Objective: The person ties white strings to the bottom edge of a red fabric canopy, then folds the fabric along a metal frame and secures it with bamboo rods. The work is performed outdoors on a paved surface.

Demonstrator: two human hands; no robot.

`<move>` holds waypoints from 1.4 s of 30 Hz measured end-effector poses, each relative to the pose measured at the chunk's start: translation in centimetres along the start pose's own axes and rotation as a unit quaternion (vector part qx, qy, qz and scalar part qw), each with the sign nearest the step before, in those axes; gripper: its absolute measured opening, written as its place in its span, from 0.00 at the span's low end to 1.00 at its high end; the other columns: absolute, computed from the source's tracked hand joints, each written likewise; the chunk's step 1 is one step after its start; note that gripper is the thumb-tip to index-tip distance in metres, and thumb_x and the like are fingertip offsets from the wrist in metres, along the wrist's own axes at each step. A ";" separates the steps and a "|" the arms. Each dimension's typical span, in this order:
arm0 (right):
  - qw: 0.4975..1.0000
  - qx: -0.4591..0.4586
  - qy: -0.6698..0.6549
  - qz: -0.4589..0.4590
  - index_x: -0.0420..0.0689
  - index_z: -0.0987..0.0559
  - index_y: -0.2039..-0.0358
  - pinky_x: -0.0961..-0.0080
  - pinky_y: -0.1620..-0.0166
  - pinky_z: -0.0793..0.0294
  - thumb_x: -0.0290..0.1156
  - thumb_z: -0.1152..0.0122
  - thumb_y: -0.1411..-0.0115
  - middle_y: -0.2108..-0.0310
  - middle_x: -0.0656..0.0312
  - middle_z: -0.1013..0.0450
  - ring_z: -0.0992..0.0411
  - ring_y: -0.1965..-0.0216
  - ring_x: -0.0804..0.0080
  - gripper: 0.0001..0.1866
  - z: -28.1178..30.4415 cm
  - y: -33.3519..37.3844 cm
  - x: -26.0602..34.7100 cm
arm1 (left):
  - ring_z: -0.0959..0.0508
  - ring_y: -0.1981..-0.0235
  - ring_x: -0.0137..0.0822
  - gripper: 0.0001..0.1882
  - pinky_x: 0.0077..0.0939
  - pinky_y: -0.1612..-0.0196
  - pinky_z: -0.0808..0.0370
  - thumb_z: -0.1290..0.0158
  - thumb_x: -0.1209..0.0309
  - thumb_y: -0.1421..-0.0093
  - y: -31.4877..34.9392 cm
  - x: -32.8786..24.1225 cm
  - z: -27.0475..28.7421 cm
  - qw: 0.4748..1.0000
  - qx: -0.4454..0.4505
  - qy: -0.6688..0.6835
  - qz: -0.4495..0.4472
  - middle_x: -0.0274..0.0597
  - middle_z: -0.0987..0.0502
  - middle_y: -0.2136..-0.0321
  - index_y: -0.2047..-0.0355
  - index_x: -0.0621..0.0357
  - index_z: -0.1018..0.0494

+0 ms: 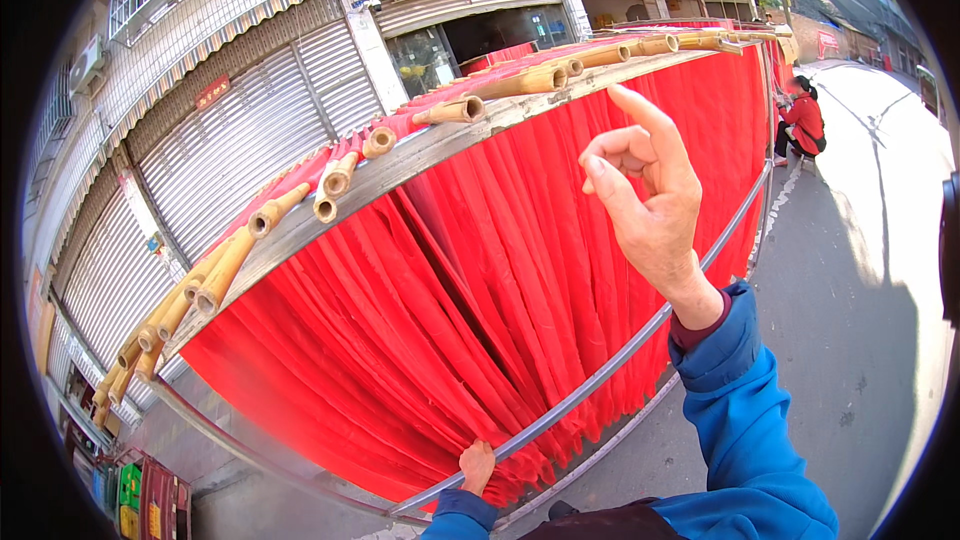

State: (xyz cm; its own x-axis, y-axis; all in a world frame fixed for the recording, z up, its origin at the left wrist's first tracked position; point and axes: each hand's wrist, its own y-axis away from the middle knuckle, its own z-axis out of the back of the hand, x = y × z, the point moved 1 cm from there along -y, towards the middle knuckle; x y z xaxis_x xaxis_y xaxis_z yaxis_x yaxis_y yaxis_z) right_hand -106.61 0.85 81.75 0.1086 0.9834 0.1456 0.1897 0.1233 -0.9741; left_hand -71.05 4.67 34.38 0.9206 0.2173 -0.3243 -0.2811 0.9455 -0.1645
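Observation:
Long sheets of red cloth (540, 240) hang in dense folds from bamboo poles (520, 83) laid across a wooden beam (400, 175). Low down, my left hand (478, 465) reaches across a grey metal rail (590, 385) and is closed on the cloth's folds, its fingertips partly hidden. My right hand (652, 190) is raised in front of the hanging cloth, near the beam. Its index finger is stretched up and apart from the thumb, while the other fingers curl in. Nothing shows in it.
Beyond the cloth stands a building with roller shutters (240, 110). At the right, a person in red (803, 122) sits low beside the far end of the cloth, on the paved road (840, 360). A dark red cart (163, 500) with a green crate stands lower left.

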 end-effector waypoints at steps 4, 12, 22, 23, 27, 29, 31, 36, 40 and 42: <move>0.996 0.082 -0.037 0.021 0.41 0.29 0.48 0.87 0.75 0.33 0.21 0.38 0.45 0.77 0.66 0.30 0.33 0.78 0.86 0.23 -0.9 -4.2 -1.6 | 0.21 0.72 0.57 0.17 0.52 0.66 0.24 0.56 0.61 0.40 -0.1 -0.2 0.0 0.999 -0.020 -0.020 0.033 0.58 0.22 0.77 0.74 0.60 0.26; 0.983 0.138 -0.065 0.102 0.42 0.25 0.53 0.86 0.78 0.35 0.22 0.36 0.46 0.80 0.65 0.31 0.34 0.82 0.84 0.18 -0.4 -7.2 -3.1 | 0.20 0.75 0.54 0.15 0.49 0.69 0.23 0.54 0.61 0.42 0.3 -0.7 -0.5 0.992 -0.066 -0.077 0.074 0.54 0.22 0.79 0.76 0.58 0.26; 0.962 0.154 0.019 0.225 0.40 0.21 0.64 0.88 0.75 0.30 0.19 0.39 0.45 0.76 0.65 0.26 0.29 0.77 0.83 0.07 0.1 -8.9 -2.2 | 0.21 0.79 0.53 0.14 0.47 0.73 0.24 0.52 0.62 0.43 0.5 -0.8 -0.9 0.988 -0.124 -0.080 0.051 0.53 0.23 0.82 0.76 0.58 0.26; 0.960 0.179 0.018 0.215 0.40 0.21 0.64 0.88 0.75 0.31 0.19 0.38 0.45 0.77 0.66 0.27 0.30 0.78 0.84 0.07 0.0 -8.6 -2.1 | 0.21 0.79 0.53 0.14 0.47 0.73 0.24 0.52 0.62 0.43 0.5 -0.8 -0.9 0.988 -0.122 -0.079 0.051 0.53 0.23 0.82 0.76 0.58 0.26; 0.966 0.152 0.027 0.208 0.41 0.21 0.64 0.90 0.79 0.36 0.22 0.35 0.47 0.78 0.69 0.29 0.34 0.80 0.87 0.09 -1.6 -8.5 -3.3 | 0.21 0.78 0.54 0.13 0.49 0.72 0.24 0.52 0.61 0.43 0.6 -0.9 -0.7 0.989 -0.105 -0.072 0.073 0.54 0.23 0.82 0.76 0.57 0.26; 0.960 0.126 0.059 0.244 0.41 0.21 0.65 0.90 0.79 0.37 0.22 0.35 0.47 0.78 0.69 0.28 0.35 0.80 0.88 0.08 -1.8 -8.4 -3.8 | 0.22 0.79 0.55 0.12 0.49 0.73 0.25 0.51 0.64 0.43 0.6 -1.0 -0.6 0.989 -0.124 -0.059 0.061 0.55 0.24 0.83 0.79 0.58 0.28; 0.962 0.111 0.078 0.239 0.42 0.21 0.66 0.90 0.79 0.38 0.22 0.36 0.46 0.78 0.70 0.28 0.34 0.80 0.89 0.06 -1.5 -8.1 -4.0 | 0.22 0.78 0.54 0.12 0.48 0.73 0.24 0.52 0.62 0.43 0.5 -1.0 -0.5 0.989 -0.115 -0.068 0.063 0.54 0.24 0.82 0.77 0.57 0.27; 0.967 0.119 0.105 0.199 0.41 0.21 0.63 0.90 0.70 0.31 0.22 0.37 0.43 0.73 0.68 0.25 0.30 0.73 0.86 0.06 -0.6 -7.8 -3.9 | 0.21 0.78 0.52 0.13 0.47 0.73 0.24 0.52 0.62 0.42 0.6 -1.1 -0.6 0.989 -0.120 -0.058 0.064 0.52 0.23 0.81 0.76 0.57 0.27; 0.973 0.106 0.113 0.171 0.40 0.21 0.61 0.89 0.65 0.29 0.22 0.39 0.42 0.69 0.65 0.24 0.27 0.68 0.83 0.07 -0.5 -7.7 -4.0 | 0.21 0.80 0.52 0.13 0.46 0.74 0.24 0.52 0.62 0.42 0.6 -1.3 -0.5 0.987 -0.132 -0.067 0.066 0.51 0.23 0.82 0.77 0.56 0.28; 0.974 0.097 0.108 0.172 0.40 0.22 0.60 0.89 0.65 0.29 0.21 0.39 0.42 0.68 0.65 0.24 0.27 0.68 0.83 0.08 -0.4 -7.6 -4.2 | 0.21 0.79 0.52 0.13 0.46 0.74 0.24 0.52 0.61 0.42 0.7 -1.5 -0.5 0.989 -0.123 -0.042 0.066 0.51 0.23 0.81 0.77 0.56 0.28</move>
State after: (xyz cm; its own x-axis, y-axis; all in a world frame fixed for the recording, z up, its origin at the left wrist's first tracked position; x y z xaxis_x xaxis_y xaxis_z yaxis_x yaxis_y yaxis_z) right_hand -108.12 -4.25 88.63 0.3397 0.9226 -0.1829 -0.0794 -0.1656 -0.9830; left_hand -72.78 4.87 34.32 0.8876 0.3643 -0.2818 -0.4488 0.8218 -0.3511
